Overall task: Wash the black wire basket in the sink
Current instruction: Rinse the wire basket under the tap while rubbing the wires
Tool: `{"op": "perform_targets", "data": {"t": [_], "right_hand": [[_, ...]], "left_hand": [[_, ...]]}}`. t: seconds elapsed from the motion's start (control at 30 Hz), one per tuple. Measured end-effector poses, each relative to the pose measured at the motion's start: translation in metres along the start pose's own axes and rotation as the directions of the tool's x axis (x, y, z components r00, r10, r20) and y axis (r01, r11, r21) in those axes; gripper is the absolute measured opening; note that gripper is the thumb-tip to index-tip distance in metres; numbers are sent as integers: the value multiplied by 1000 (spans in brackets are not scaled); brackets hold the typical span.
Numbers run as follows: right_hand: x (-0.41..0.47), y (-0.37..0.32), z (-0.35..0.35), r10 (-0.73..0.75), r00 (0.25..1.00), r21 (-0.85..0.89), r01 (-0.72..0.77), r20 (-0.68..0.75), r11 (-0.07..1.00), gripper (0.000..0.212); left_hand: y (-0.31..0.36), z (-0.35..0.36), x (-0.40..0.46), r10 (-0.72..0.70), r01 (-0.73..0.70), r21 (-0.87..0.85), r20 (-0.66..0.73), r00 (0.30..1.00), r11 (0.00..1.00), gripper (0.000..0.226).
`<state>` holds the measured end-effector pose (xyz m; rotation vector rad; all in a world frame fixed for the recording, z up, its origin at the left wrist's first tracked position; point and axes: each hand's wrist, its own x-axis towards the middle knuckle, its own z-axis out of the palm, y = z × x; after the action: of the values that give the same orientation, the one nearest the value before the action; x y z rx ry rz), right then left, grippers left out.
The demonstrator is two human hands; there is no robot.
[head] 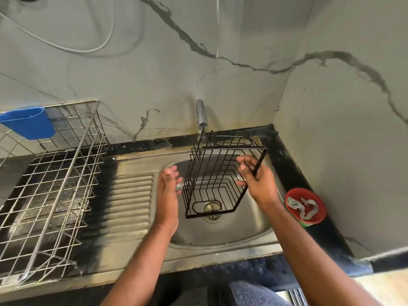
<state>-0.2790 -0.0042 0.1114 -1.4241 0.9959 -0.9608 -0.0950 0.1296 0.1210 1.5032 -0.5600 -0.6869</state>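
The black wire basket (212,177) hangs tilted over the steel sink (249,226), its open side turned toward me, just below the tap (201,117). My right hand (257,180) grips the basket's right rim wire, thumb and fingers curled round it. My left hand (167,188) is beside the basket's left wall with fingers stretched out, and I cannot tell whether it touches the wires. The drain (212,209) shows through the basket's mesh. No water is visibly running.
A steel wire dish rack (55,188) stands on the drainboard at left, with a blue plastic cup holder (28,122) hung on its back. A red bowl (305,206) holding a grey rag sits on the black counter right of the sink. Marble-patterned walls enclose the corner.
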Motion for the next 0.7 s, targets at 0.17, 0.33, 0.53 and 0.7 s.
{"op": "perform_targets", "data": {"t": [0.17,0.33,0.53,0.7], "right_hand": [[-10,-1,1,36,999,248,-41,23,968,21],[-10,-7,2,4,998,351,-27,68,936,23],[-6,-22,-7,111,973,479,-196,201,856,108],[-3,-36,-24,261,954,651,-293,148,701,47]], "left_hand": [[-5,-22,15,-493,448,332,62,868,830,88],[2,-34,18,-727,743,53,267,633,667,81],[6,-35,16,-633,686,-226,269,726,691,37],[14,-25,12,-474,490,-406,148,868,771,7]]}}
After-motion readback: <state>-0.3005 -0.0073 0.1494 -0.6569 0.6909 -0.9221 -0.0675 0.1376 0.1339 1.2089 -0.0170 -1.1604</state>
